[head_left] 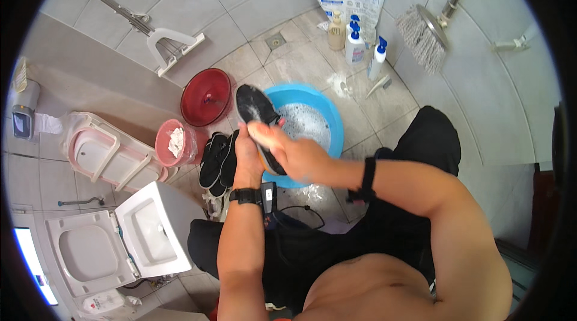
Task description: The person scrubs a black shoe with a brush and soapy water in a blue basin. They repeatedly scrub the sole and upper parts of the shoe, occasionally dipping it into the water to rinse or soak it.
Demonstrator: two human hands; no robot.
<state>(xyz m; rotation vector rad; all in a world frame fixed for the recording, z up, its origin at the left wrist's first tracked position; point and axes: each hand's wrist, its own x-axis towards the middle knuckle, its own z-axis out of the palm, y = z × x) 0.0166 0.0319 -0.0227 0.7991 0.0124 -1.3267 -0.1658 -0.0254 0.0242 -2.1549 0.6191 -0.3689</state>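
Observation:
My left hand (249, 152) grips a black shoe (254, 105) with a pale sole edge, held above the left side of a blue plastic basin (334, 127). White suds lie on the shoe's upper. Soapy water (303, 123) with dark specks and foam fills part of the basin. Over the shoe, my right hand (302, 154) is closed around a pale object (259, 132), perhaps a brush; my fingers cover much of it and it is blurred. More black shoes (213, 161) stand on the floor left of the basin.
A red basin (206, 97) and a pink bin (164, 141) stand left. Several pump bottles (355, 48) are at the back, with a brush (380, 87) on the tiles nearby. An open toilet (178, 231) is at lower left; a mop (421, 39) hangs at the right wall.

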